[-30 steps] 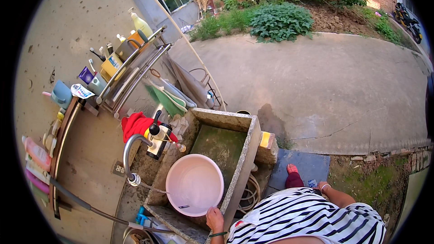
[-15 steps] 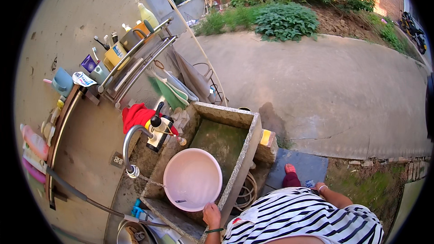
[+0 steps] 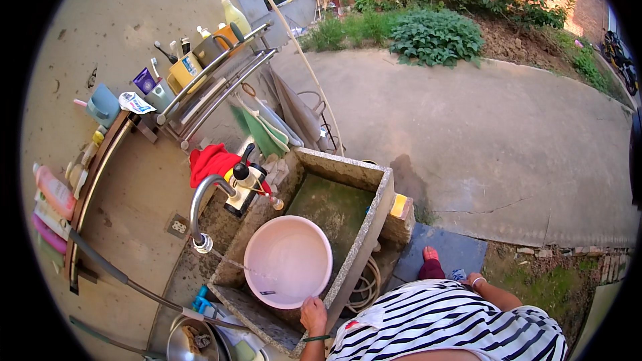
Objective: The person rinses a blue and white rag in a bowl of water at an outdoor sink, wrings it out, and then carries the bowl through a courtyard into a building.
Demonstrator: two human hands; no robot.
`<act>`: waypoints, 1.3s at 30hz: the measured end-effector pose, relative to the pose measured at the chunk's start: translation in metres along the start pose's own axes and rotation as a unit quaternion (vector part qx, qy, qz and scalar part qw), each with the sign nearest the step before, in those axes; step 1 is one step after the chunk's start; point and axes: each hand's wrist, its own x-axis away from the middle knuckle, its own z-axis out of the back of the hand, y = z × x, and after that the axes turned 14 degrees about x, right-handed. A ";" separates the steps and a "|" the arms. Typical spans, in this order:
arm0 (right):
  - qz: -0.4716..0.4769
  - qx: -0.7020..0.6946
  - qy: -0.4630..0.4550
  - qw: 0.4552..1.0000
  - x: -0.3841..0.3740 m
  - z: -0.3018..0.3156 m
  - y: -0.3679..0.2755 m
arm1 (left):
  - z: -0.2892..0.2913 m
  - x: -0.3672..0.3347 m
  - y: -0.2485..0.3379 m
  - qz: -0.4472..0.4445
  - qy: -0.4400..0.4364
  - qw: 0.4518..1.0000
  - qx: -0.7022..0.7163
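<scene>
A pale pink basin (image 3: pixel 289 244) stands in the near part of a rough concrete sink (image 3: pixel 364 234). Its near rim is gripped by my left hand (image 3: pixel 313 315), fingers curled over the edge. From a curved metal tap (image 3: pixel 200 217) a thin stream of water runs slantwise into the basin. A small dark mark shows low on the basin's inside. Beside my striped shirt, my right hand (image 3: pixel 475 281) is closed at a small crumpled blue-and-white thing (image 3: pixel 459 274), whose kind I cannot make out.
Red cloth (image 3: pixel 210 164) lies behind the tap. A metal rack (image 3: pixel 207 73) on the left wall carries cups, toothbrushes and bottles. A coiled hose (image 3: pixel 366 286) hangs right of the sink. Metal bowls (image 3: pixel 190 341) stand at the lower left. A black hose (image 3: pixel 127 281) crosses the left side.
The view has shifted slightly, so the sink, basin and rack appear a little farther right. Both hands stay where they were, and water keeps running into the basin.
</scene>
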 end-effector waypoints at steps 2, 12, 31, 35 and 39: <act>-0.031 -0.069 -0.053 0.996 0.019 0.032 -0.018 | 0.001 0.001 -0.009 -0.015 0.016 1.000 -0.005; -0.017 -0.051 -0.041 0.998 -0.007 -0.005 -0.002 | -0.005 -0.001 -0.012 -0.046 0.019 0.999 0.006; 0.024 -0.029 -0.043 0.998 0.019 0.022 0.002 | 0.002 -0.005 0.004 -0.017 0.015 1.000 0.021; 0.027 -0.010 -0.051 0.998 0.025 0.031 0.001 | 0.005 0.005 0.000 -0.008 0.023 0.999 0.027; 0.028 0.002 -0.052 0.998 0.025 0.040 0.003 | 0.008 0.006 0.004 -0.019 0.028 0.999 0.031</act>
